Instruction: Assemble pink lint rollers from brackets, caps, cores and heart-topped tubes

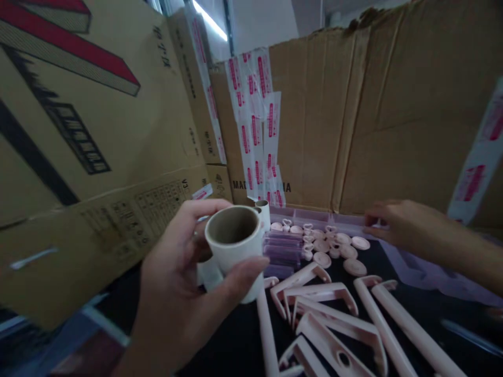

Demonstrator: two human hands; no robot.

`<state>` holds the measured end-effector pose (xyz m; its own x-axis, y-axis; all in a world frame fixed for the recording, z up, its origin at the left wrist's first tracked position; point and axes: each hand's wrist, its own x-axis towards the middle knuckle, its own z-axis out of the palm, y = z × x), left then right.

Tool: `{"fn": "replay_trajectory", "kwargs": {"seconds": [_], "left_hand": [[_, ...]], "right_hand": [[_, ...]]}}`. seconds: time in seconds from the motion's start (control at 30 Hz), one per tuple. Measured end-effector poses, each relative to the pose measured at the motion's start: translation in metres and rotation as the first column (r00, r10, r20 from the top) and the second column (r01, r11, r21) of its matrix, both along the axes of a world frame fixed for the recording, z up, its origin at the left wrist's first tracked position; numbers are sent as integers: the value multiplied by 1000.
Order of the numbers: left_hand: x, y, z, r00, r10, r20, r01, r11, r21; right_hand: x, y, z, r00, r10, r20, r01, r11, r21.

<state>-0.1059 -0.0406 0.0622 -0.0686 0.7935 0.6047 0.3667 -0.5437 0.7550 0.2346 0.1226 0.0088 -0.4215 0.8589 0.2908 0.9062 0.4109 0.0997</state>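
My left hand [184,277] is wrapped round a white tube [236,246], its open grey-brown mouth facing up towards me. Another white piece [210,272] shows beneath my fingers, partly hidden by the hand. Just behind stands a smaller white tube [264,212]. At the right, my right hand [401,225] is closed at the fingertips above the edge of a translucent purple tray [404,267]; whatever the fingers pinch is too small to make out. Between the hands lie pale pink discs [322,259], small heart-shaped pieces [308,238] and a stack of purple strips [281,254].
Several long pink bracket-like parts [338,319] are spread over the black surface [223,340] in front. Cardboard walls rise at the left [129,136] and the back [314,125], with red-and-white tape [255,125] at the back. A thin blurred rod [471,337] lies at the lower right.
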Motion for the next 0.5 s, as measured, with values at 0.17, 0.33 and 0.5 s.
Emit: {"fn": "replay_trajectory", "kwargs": {"seconds": [0.17, 0.33, 0.5], "left_hand": [[-63, -37, -15, 910, 365, -198, -393, 910, -130], [-98, -36, -55, 864, 488, -125, -504, 835, -222], [-111, -24, -89, 844, 527, -96, -529, 790, -312]], "right_hand": [[10, -4, 11, 994, 29, -105, -25, 999, 34], [15, -7, 16, 984, 14, -176, -8, 999, 36], [17, -11, 26, 976, -1, -220, 10, 999, 41]]}}
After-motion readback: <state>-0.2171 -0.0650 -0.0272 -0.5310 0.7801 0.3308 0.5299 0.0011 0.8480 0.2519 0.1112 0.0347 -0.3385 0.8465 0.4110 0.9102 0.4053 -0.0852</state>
